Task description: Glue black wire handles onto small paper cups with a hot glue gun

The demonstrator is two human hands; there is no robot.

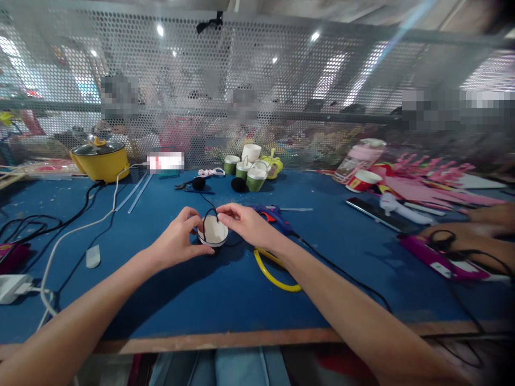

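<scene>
A small white cup with a dark rim stands before me on the blue table, its inside showing. My left hand curls around the cup's left side, thumb low at the front and fingers near the rim. At the far right of the rim, my right hand pinches a thin black cord, which arches over the opening and down inside the cup. Just behind my right hand lies a blue glue gun. A yellow ring is partly covered by my right forearm.
Green cups with wire handles, a black ball and pliers stand toward the back. A yellow pot and white cable are left. At right are a phone, pink pieces and another person's arm.
</scene>
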